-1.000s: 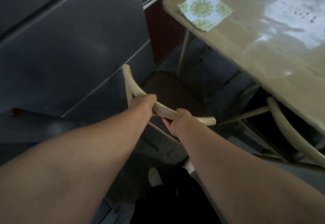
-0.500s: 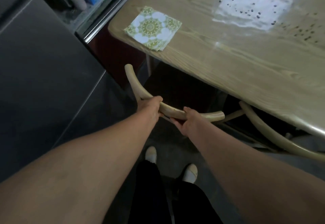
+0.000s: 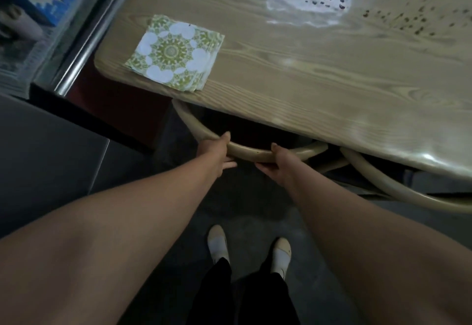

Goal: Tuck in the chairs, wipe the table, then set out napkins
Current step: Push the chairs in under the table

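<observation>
Chair back (image 3: 251, 153), lying left to right, just under the near edge of the table (image 3: 293, 89). Left hand (image 3: 215, 157) and right hand (image 3: 277, 165) clasp it, thumbs on top, equally near.

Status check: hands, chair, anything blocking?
Both gripping: left hand and right hand on the chair back. It sits partly under the table edge. The second chair is close on the right; contact unclear.

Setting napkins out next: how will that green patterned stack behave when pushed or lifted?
The napkin stack looks thin and papery, so probably light and floppy. Its lower edges are fanned, so sheets may slide apart when pushed. The table looks glossy, so it might skid.
</observation>
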